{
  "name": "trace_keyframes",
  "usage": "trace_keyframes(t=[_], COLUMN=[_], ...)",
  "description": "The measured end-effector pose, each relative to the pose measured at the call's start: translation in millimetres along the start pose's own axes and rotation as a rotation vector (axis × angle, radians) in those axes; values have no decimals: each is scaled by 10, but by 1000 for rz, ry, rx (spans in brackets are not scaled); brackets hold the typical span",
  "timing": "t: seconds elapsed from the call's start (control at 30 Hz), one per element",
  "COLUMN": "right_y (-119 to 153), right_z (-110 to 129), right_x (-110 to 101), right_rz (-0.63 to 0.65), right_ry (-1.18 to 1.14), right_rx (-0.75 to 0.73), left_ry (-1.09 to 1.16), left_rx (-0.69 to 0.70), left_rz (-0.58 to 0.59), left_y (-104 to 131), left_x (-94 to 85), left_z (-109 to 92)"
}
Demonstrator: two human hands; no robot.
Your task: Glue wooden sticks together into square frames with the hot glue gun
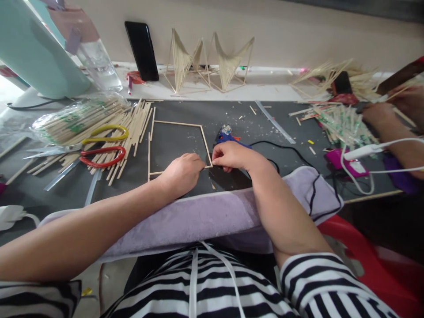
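**Left hand (183, 174) and right hand (232, 155) are meeting at a corner of the stick frame (177, 123)**

The stick frame is lying flat on the dark tabletop (179, 145), its thin pale pieces outlining a four-sided shape. At its near right corner both hands are working close together, just apart from each other. The left hand is curling nearly closed over the near side, its fingertips pinching that stick just short of the corner. The right hand is coming in from the right of the frame, thumb and forefinger closing on the corner itself, the other fingers folding underneath.

Just right of the frame, a blue glue gun (226, 131) is lying partly hidden behind the right hand. Left of the frame, loose sticks (137, 128) are spreading out beside a clear bag of sticks (81, 119), and scissors (83, 152) with one yellow and one red handle are resting across them. Beyond the frame, a black phone (142, 51) and two curved stick models (180, 62) are standing near the wall. On the near side, a lilac cushion (198, 216) is lying along the table edge. Well right of the frame, a co-worker's hand (379, 115) is hovering near green-marked sticks (344, 123); what it is holding is too blurred to tell.
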State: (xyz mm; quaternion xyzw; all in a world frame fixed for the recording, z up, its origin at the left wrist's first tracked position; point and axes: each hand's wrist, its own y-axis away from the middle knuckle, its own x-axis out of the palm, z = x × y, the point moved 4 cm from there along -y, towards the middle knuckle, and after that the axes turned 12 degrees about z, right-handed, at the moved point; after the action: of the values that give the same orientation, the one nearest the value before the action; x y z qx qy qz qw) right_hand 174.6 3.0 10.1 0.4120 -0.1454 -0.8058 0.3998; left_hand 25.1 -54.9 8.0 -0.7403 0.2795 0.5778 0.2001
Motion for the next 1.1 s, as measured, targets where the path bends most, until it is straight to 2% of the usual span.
trace_keyframes(t=[0.23,1.1], right_y=[-9,-72], right_z=[-11,-81], right_x=[2,39], right_rz=[-4,-16], right_ry=[-18,10], right_rx=[-2,7], left_ry=[-4,-2], left_rx=[-13,-8], left_rz=[36,53], left_y=[-4,25], left_x=[-9,20], left_z=[-10,-22])
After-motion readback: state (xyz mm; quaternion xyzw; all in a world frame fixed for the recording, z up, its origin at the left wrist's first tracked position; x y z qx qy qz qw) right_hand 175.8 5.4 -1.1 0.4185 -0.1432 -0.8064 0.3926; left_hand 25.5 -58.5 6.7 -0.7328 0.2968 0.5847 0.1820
